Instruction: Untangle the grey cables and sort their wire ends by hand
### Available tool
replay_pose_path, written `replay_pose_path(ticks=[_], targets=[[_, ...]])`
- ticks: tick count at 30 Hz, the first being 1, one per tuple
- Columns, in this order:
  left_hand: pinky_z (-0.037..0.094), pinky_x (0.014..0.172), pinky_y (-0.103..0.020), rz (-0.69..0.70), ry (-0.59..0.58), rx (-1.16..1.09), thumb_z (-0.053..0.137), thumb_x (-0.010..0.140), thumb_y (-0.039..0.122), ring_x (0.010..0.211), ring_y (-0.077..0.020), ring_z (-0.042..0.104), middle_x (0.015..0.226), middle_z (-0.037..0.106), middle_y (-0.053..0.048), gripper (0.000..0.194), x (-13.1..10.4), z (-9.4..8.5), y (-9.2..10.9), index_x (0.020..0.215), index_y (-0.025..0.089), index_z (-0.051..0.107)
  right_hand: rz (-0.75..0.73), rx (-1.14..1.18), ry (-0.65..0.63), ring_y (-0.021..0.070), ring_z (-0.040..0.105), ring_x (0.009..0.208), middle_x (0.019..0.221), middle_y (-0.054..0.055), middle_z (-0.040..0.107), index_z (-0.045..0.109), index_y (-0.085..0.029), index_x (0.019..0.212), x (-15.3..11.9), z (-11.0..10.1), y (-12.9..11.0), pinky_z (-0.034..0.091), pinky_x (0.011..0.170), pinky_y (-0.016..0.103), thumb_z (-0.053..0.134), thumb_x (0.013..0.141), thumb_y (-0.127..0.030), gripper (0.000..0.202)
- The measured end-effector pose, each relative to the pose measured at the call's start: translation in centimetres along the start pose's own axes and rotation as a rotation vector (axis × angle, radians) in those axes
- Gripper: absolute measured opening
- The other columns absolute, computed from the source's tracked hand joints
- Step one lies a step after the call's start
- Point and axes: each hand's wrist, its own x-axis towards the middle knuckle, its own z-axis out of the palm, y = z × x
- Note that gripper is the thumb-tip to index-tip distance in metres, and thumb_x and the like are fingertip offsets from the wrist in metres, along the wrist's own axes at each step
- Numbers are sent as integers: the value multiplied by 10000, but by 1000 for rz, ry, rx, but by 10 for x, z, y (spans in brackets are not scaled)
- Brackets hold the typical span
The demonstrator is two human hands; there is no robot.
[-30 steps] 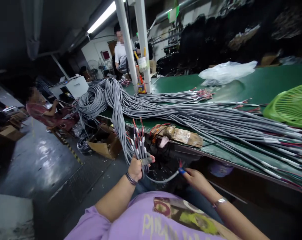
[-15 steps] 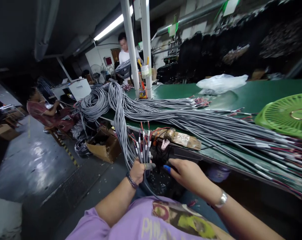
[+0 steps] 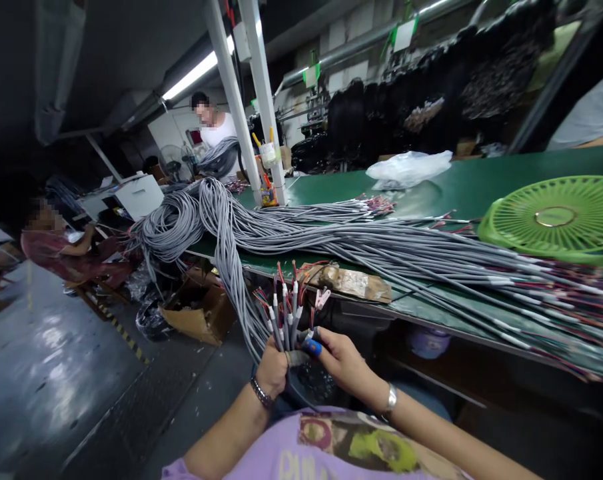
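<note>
My left hand (image 3: 274, 368) is wrapped round a bundle of grey cables (image 3: 284, 328). Their upright ends show white sleeves and thin, mostly red stripped wires. Close to its right, my right hand (image 3: 348, 363) pinches a single cable end (image 3: 311, 325) between thumb and forefinger. Blue covers that thumb, and grey covers the forefinger tip and my left thumb. From the bundle, the cables run up over the bench edge into a long grey pile (image 3: 281, 233). A pink clip (image 3: 322, 299) sits just behind my right hand.
The green bench (image 3: 331, 187) carries more cables, a green fan grille (image 3: 556, 217) and a plastic bag (image 3: 408, 170). White posts (image 3: 266, 87) rise behind the cables. A cardboard box (image 3: 201, 310) stands on the floor at left. Two people (image 3: 221, 130) (image 3: 76, 247) work nearby.
My right hand has moved left to the bundle and closed on a cable end. My left hand keeps its grip. The view has shifted slightly right.
</note>
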Motion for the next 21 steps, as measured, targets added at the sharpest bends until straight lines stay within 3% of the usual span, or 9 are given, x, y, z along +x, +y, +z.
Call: replay_pose_path(ticks=[6,11,16,19,21], targets=[[519,636,-331,-47,10,-14,839,475,257,619,-200,646,604,673,-17,299,7,-2,-3,707,149,684,9,76,19,151,517,569,613,10,576,589,-189,739,-1,0,2,397,547,260,490,869,-392,261],[457,517,-252,-45,159,-47,794,539,322,495,-122,565,523,609,-2,259,14,-24,8,570,141,610,101,256,87,151,566,571,725,30,629,592,-198,801,-1,-7,7,448,551,271,533,838,-425,237],[455,565,-252,-78,4,-147,732,624,354,471,-91,512,471,494,32,317,12,-38,25,520,156,507,205,433,4,135,593,565,841,63,671,556,-187,843,-7,-11,21,475,582,285,535,825,-503,317],[431,530,-250,-62,-29,-102,735,620,309,413,-82,468,431,452,53,274,14,-32,21,548,157,518,241,465,-82,133,595,571,790,50,665,531,-183,796,-8,-5,26,477,575,275,560,793,-544,362],[409,497,-240,-57,9,-50,734,620,295,421,-91,486,436,487,35,267,18,-26,15,534,151,527,258,455,-91,132,591,564,759,43,656,522,-181,773,-6,0,27,474,564,269,570,773,-568,390]])
